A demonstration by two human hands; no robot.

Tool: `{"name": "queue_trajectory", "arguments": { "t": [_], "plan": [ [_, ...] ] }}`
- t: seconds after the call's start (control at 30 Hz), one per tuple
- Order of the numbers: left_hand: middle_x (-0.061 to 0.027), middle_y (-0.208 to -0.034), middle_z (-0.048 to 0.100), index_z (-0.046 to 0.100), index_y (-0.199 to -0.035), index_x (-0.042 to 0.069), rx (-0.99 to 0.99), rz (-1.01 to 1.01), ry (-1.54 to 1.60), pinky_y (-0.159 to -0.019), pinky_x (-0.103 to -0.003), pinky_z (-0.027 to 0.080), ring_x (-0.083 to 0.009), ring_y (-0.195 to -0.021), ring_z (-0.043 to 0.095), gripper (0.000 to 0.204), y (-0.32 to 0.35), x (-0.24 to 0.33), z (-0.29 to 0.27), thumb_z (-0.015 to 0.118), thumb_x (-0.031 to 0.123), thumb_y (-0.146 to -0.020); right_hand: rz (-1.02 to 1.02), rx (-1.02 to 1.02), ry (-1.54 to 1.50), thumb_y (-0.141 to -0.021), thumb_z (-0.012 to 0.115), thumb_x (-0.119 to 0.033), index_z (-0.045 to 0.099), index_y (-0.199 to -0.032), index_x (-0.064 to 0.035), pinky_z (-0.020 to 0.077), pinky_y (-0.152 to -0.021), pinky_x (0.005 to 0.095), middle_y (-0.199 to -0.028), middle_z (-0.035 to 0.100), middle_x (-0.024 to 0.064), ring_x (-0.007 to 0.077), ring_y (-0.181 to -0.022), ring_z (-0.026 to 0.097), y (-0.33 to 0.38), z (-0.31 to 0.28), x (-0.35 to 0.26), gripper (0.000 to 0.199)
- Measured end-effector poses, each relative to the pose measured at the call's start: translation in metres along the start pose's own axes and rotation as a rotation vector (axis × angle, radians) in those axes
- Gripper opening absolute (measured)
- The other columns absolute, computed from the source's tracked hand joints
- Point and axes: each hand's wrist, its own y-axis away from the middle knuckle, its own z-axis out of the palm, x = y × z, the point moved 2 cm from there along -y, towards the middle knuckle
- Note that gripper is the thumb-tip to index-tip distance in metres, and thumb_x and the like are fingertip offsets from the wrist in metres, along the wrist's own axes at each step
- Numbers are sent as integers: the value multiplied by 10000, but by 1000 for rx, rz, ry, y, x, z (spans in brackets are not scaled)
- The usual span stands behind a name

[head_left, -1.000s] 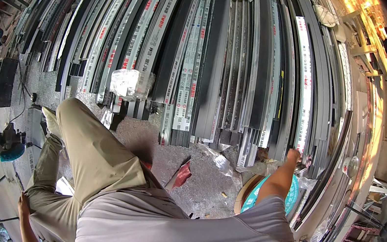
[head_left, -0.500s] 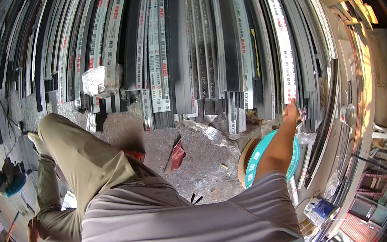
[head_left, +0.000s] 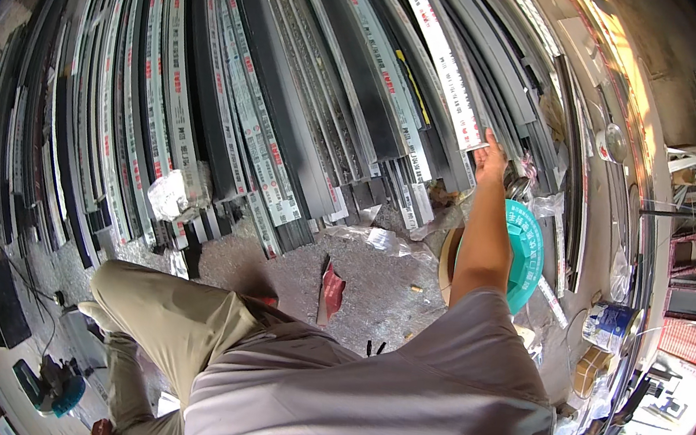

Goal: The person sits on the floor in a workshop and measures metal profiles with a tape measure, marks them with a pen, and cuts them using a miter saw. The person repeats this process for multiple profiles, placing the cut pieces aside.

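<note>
Many long metal profiles point(head_left: 290, 120), dark or wrapped in white printed film, lean in a dense stack with their lower ends on the concrete floor. My right hand point(head_left: 490, 159) reaches up with the arm straight and closes on the lower end of one white-wrapped profile point(head_left: 447, 80) at the right of the stack. Only a sliver of my left hand point(head_left: 102, 432) shows at the bottom edge, by my raised left knee point(head_left: 165, 316). Its fingers are hidden.
A teal round disc point(head_left: 531, 254) leans behind my right arm. A red packet point(head_left: 330, 291) and scraps lie on the floor. A blue and white can point(head_left: 609, 325) stands right. A teal power tool point(head_left: 53, 385) and a black box point(head_left: 2, 302) sit lower left.
My head has turned, so the stack slants more to the left. My right hand stays on the white-wrapped profile and now sits higher in the picture, with the arm more stretched.
</note>
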Motion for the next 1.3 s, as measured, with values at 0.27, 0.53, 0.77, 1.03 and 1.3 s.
{"name": "queue_trajectory", "arguments": {
  "t": [0.27,0.53,0.77,1.03,1.3],
  "plan": [
    [-72,-948,671,666,-1183,35,29,142,105,-661,-348,526,-175,-798,609,310,-39,-20,31,596,310,-1059,60,-174,350,-808,906,-300,715,-1211,-83,475,-971,362,-1199,711,50,196,-1076,654,27,29,-27,496],
    [-124,-883,680,674,-1083,14,108,308,14,-713,-397,482,-230,-761,591,349,3,17,115,565,345,-1063,-192,-381,1052,-792,899,-335,726,-902,3,505,-735,374,-877,712,117,227,-819,651,58,87,-62,395],
    [-191,-857,705,680,-981,-14,216,130,126,-726,-457,484,-330,-732,582,464,27,-17,138,542,422,-1059,-378,296,1553,-863,705,-320,739,-1105,15,562,-960,473,-1230,721,241,386,-1153,696,63,61,-83,415],
    [-213,-967,733,722,-998,43,135,199,-31,-777,-511,512,-439,-891,679,473,-18,9,163,534,475,-1032,-369,66,1583,-851,700,-324,598,-1404,-24,449,-1144,468,-1368,629,291,412,-1305,601,37,-53,13,638],
    [-215,-907,703,704,-961,40,129,222,14,-773,-509,515,-422,-847,659,389,-27,6,167,660,426,-959,-168,-90,1652,-745,887,-465,348,-1612,-92,387,-1202,487,-1612,441,183,387,-1444,477,33,-38,52,1086]
  ]
}}
